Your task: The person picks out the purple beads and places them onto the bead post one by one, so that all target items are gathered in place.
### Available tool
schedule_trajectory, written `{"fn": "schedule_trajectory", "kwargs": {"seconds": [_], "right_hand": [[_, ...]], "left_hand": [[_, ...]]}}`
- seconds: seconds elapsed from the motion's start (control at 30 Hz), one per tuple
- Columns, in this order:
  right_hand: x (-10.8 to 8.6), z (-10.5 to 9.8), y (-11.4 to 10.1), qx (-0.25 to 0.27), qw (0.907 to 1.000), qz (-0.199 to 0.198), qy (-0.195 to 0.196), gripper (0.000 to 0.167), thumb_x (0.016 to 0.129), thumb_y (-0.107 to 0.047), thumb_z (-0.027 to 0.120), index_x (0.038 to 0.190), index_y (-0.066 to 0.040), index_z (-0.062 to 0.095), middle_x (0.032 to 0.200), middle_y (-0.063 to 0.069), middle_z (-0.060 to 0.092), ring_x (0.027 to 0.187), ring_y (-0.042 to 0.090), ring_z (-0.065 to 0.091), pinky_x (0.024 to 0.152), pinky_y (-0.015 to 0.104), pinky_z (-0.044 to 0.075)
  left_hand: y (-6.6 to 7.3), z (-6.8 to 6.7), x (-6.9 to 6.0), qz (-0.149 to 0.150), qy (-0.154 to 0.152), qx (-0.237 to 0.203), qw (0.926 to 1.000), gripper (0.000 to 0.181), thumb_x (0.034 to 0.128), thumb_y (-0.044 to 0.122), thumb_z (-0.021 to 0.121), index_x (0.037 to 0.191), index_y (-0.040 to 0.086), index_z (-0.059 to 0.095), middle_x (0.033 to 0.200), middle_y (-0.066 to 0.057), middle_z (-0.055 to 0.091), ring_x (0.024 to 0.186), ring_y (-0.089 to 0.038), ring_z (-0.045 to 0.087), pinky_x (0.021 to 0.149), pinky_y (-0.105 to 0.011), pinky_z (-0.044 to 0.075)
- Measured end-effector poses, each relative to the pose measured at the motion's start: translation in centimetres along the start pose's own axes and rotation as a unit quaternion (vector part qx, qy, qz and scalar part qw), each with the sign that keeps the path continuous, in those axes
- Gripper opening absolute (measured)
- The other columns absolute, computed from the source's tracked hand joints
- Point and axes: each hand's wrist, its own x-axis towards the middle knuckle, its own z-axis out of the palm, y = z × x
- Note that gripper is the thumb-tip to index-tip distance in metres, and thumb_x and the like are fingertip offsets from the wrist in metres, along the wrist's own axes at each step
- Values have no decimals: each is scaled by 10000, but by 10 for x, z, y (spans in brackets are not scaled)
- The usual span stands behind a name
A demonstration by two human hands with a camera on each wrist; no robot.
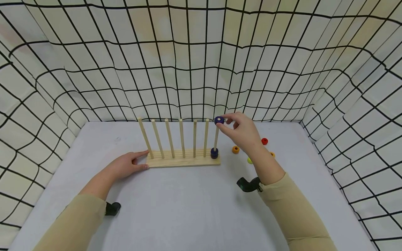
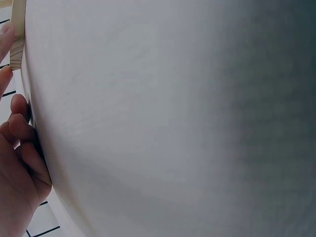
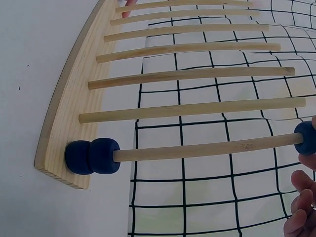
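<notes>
A wooden peg board [image 1: 183, 162] with a row of several upright pegs lies on the white table. My left hand [image 1: 127, 165] holds the board's left end between thumb and index finger; its other fingers are curled near the table in the left wrist view. My right hand [image 1: 242, 131] pinches a dark blue bead [image 1: 219, 120] at the top of the rightmost peg [image 3: 207, 148]. In the right wrist view the peg's tip meets this held bead [image 3: 307, 138]. Two more blue beads [image 3: 94, 156] sit stacked at that peg's base. The other pegs carry no beads.
Loose beads lie right of the board: an orange bead [image 1: 236, 149], a red bead [image 1: 265, 141], a yellow bead [image 1: 250, 160] and another orange bead [image 1: 272, 154], the last two partly behind the right forearm. Black netting [image 1: 190, 69] over white walls surrounds the table's back and sides.
</notes>
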Motion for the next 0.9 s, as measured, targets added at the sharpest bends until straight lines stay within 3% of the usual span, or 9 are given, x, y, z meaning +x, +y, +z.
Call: {"fn": "schedule_trajectory", "kwargs": {"seconds": [0.43, 0.67, 0.9], "right_hand": [[-1, -2, 2, 28, 10000, -21, 46, 387, 924, -443, 684, 1246, -228, 694, 1021, -10, 573, 841, 201, 477, 648, 347, 408], [-2, -4, 6, 58, 10000, 1, 60, 376, 929, -418, 689, 1239, -204, 695, 1069, 75, 604, 864, 219, 476, 658, 360, 413], [-3, -8, 10, 46, 9999, -76, 71, 372, 934, -403, 685, 1240, -191, 691, 1044, 45, 598, 858, 219, 479, 660, 360, 410]], "left_hand": [[1, 1, -1, 62, 68, 18, 10000, 820, 867, 594, 675, 1531, 196, 404, 811, -57, 431, 727, -199, 398, 638, -360, 306], [1, 1, -1, 64, 103, 8, 9999, 815, 869, 583, 681, 1530, 194, 405, 809, -58, 430, 724, -200, 398, 639, -362, 306], [-2, 2, 1, 81, 111, 7, 9999, 834, 855, 614, 676, 1531, 209, 405, 805, -54, 429, 722, -198, 399, 644, -363, 310]]}}
